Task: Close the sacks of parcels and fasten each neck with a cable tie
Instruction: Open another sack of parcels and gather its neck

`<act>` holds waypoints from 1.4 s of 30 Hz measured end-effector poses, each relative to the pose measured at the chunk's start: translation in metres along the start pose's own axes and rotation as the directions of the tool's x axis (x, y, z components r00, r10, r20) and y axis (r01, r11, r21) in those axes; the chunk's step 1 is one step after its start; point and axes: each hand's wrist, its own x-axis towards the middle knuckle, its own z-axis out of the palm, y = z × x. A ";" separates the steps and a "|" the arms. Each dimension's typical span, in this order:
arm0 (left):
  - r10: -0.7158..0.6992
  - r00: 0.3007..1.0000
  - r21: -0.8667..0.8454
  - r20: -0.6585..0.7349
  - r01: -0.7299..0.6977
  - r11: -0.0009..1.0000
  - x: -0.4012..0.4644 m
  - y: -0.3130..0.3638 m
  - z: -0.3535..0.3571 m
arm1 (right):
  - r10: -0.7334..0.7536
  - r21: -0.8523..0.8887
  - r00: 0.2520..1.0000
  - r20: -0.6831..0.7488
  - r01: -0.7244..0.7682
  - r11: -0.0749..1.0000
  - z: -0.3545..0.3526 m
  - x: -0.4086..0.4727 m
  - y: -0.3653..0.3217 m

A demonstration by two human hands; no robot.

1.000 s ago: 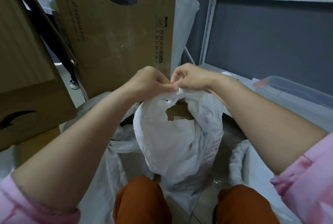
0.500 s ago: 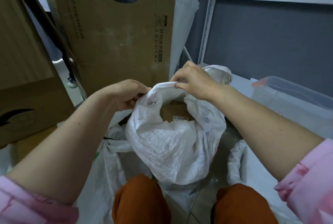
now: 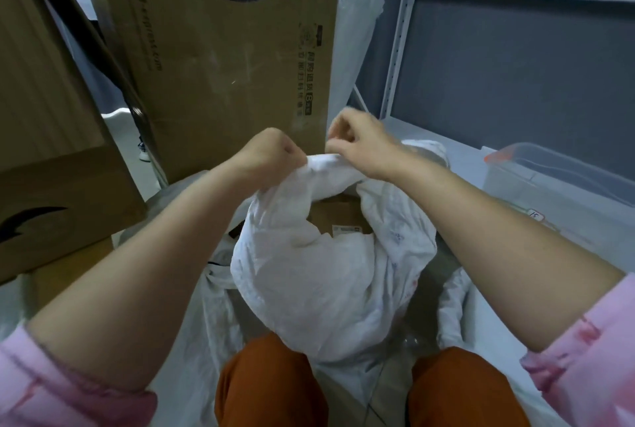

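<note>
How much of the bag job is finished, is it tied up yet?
Not yet. Done: a cardboard parcel already sits inside the white sack. In hand: the left hand and right hand pinch the sack's rim together at the top, but the mouth is open below. Left: bunch the neck fully and fasten it; no cable tie shows.

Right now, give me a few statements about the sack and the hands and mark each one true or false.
1. Both hands grip the top edge of the white sack: the left hand and the right hand. True.
2. A cable tie is already fastened round the neck. False: the mouth still gapes and no tie shows.
3. A cardboard parcel shows through the opening. True.
4. The clear plastic bin stands to the person's left. False: it stands to the right.
5. A big cardboard box stands behind the sack. True.
</note>
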 end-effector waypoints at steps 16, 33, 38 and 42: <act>0.187 0.982 0.020 -0.009 -0.187 0.982 -0.012 0.005 -0.008 | -0.080 -0.060 0.978 0.195 0.093 0.994 0.005 0.003 -0.007; -0.067 0.997 -0.111 0.024 0.070 0.991 0.015 -0.004 0.005 | -0.094 -0.365 0.990 -0.102 0.051 0.930 -0.009 -0.019 0.031; 0.168 0.970 0.190 -0.174 -0.134 0.973 0.002 0.009 0.005 | 0.196 0.201 0.964 0.178 -0.231 0.952 -0.022 -0.011 0.019; 0.358 0.932 0.205 0.047 -0.360 0.910 -0.009 0.022 0.021 | 0.306 0.408 0.868 0.391 -0.461 0.788 -0.028 -0.005 0.027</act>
